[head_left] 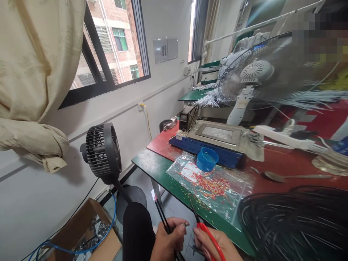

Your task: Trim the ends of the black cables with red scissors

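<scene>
My left hand (pixel 171 239), low in the middle of the head view, is closed around thin black cables (pixel 162 214), whose ends point up and show a bit of red. To its right, my right hand (pixel 214 243) holds red-handled scissors (pixel 210 237) with the dark, pointed tip up and to the left. The two hands are close but apart, in front of the table's edge. Beyond them, many small red and yellow pieces (pixel 212 186) lie on a clear plastic bag (pixel 236 206).
A blue cup (pixel 207 159) stands by a blue machine with a metal plate (pixel 217 133). Black cable coils (pixel 293 224) lie at the right. A spoon (pixel 280 177), a white fan (pixel 255 72), a black fan (pixel 104 152) and a cardboard box (pixel 81 224) surround the work area.
</scene>
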A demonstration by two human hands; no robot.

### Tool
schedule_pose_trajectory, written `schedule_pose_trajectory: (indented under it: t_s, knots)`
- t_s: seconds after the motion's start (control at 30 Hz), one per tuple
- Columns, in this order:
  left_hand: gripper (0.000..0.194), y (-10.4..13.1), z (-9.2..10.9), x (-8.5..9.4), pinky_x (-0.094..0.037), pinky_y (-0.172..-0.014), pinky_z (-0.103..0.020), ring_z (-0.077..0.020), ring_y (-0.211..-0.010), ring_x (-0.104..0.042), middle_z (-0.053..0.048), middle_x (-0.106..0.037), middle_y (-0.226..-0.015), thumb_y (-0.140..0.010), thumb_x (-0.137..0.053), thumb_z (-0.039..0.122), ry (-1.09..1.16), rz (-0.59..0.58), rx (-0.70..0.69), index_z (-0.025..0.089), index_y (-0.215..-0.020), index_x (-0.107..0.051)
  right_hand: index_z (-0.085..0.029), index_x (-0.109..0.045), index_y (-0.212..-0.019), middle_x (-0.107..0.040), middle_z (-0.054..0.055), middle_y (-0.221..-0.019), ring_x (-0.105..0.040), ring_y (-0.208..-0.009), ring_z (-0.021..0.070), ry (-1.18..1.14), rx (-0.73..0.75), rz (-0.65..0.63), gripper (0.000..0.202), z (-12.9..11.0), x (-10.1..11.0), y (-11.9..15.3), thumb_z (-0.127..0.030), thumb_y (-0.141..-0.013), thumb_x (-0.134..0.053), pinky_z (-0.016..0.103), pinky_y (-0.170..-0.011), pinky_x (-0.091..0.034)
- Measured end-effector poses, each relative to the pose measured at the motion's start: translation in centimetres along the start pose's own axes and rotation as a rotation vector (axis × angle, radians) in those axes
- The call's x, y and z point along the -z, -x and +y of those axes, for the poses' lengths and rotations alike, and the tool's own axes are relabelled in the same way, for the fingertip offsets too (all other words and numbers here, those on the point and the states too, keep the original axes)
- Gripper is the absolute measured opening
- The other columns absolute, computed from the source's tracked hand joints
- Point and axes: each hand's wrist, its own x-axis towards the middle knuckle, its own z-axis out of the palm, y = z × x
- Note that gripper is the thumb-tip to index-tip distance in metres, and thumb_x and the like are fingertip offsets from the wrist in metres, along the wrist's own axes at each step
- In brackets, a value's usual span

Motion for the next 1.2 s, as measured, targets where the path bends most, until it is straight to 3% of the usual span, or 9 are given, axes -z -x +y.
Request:
schedule_pose_trajectory:
  t_s: [0.03,0.2,0.43,0.57,0.7,0.83,0.97,1.1,1.2]
  knots:
    - [0.060,0.1,-0.1,0.0,-0.010,-0.043,-0.018,0.0013,-0.038,-0.023,0.006,-0.038,-0.047,-0.044,-0.085,0.053,0.012,-0.005,-0.003,0.007,-0.077,-0.064,-0.016,-0.042,-0.065,-0.031,-0.002,-0.045,-0.029,-0.039,0.0080,-0.075,-0.016,-0.001,0.082,-0.5,-0.2,-0.1,-0.097,-0.054,-0.036,0.022,-0.042,-0.023]
    - [0.059,0.0,-0.5,0.2,-0.011,-0.043,-0.018,0.0008,-0.037,-0.023,0.006,-0.037,-0.041,-0.045,-0.084,0.055,-0.037,-0.036,-0.025,0.007,-0.069,-0.059,-0.014,-0.043,-0.061,-0.032,-0.002,-0.041,-0.030,-0.035,0.0058,-0.219,0.055,-0.035,0.076,-2.6,-0.9,-0.1,-0.091,-0.057,-0.047,0.019,-0.038,-0.023]
    - [0.062,-0.2,-1.3,0.5,-0.014,-0.043,-0.018,-0.0001,-0.039,-0.027,0.002,-0.043,-0.046,-0.048,-0.082,0.057,-0.061,0.007,-0.018,0.006,-0.073,-0.058,-0.016,-0.037,-0.062,-0.032,-0.002,-0.043,-0.029,-0.037,0.0052,-0.189,0.050,-0.018,0.077,-1.9,-1.2,0.3,-0.092,-0.053,-0.049,0.019,-0.040,-0.021]
    - [0.060,-0.3,-1.8,0.5,-0.012,-0.043,-0.020,0.0003,-0.037,-0.024,0.003,-0.039,-0.044,-0.050,-0.080,0.060,-0.055,-0.061,-0.015,0.007,-0.068,-0.056,-0.015,-0.036,-0.063,-0.031,-0.003,-0.045,-0.029,-0.039,0.0046,-0.138,0.074,-0.024,0.074,-1.8,-1.2,0.8,-0.088,-0.061,-0.048,0.019,-0.041,-0.021]
    - [0.054,-0.6,-2.4,1.0,-0.012,-0.044,-0.021,-0.0011,-0.039,-0.027,0.002,-0.041,-0.046,-0.057,-0.078,0.056,-0.018,-0.140,-0.004,0.009,-0.065,-0.053,-0.014,-0.039,-0.059,-0.032,-0.003,-0.044,-0.029,-0.036,0.0036,-0.277,0.051,-0.096,0.071,-2.6,-1.3,1.3,-0.084,-0.064,-0.051,0.018,-0.039,-0.021]
    - [0.048,-0.8,-2.5,1.7,-0.013,-0.045,-0.021,-0.0013,-0.041,-0.029,0.001,-0.042,-0.049,-0.067,-0.073,0.053,-0.032,-0.266,-0.007,0.009,-0.067,-0.052,-0.013,-0.042,-0.052,-0.032,-0.002,-0.040,-0.030,-0.033,0.0041,-0.341,-0.021,-0.091,0.074,-4.1,-1.2,2.1,-0.086,-0.058,-0.053,0.017,-0.036,-0.022]
    - [0.051,-0.9,-2.6,1.9,-0.013,-0.042,-0.019,0.0006,-0.040,-0.029,0.002,-0.044,-0.053,-0.063,-0.076,0.054,-0.003,-0.283,-0.009,0.009,-0.072,-0.053,-0.013,-0.044,-0.055,-0.035,-0.002,-0.040,-0.032,-0.031,0.0039,-0.445,-0.086,-0.068,0.073,-4.8,-1.3,2.8,-0.083,-0.052,-0.061,0.016,-0.034,-0.022]
    - [0.052,-1.2,-3.0,1.9,-0.015,-0.041,-0.018,0.0006,-0.039,-0.029,0.003,-0.044,-0.053,-0.063,-0.075,0.055,0.030,-0.312,-0.005,0.009,-0.071,-0.051,-0.013,-0.042,-0.058,-0.036,-0.003,-0.043,-0.032,-0.031,0.0033,-0.535,-0.101,-0.058,0.071,-4.3,-1.6,2.8,-0.079,-0.051,-0.066,0.015,-0.033,-0.022]
    - [0.052,-1.4,-3.3,1.9,-0.015,-0.041,-0.018,0.0002,-0.038,-0.028,0.003,-0.042,-0.050,-0.064,-0.075,0.056,0.041,-0.287,-0.007,0.011,-0.069,-0.048,-0.013,-0.043,-0.058,-0.037,-0.003,-0.044,-0.032,-0.031,0.0038,-0.526,-0.058,-0.073,0.070,-3.0,-1.7,2.1,-0.080,-0.058,-0.063,0.016,-0.032,-0.022]
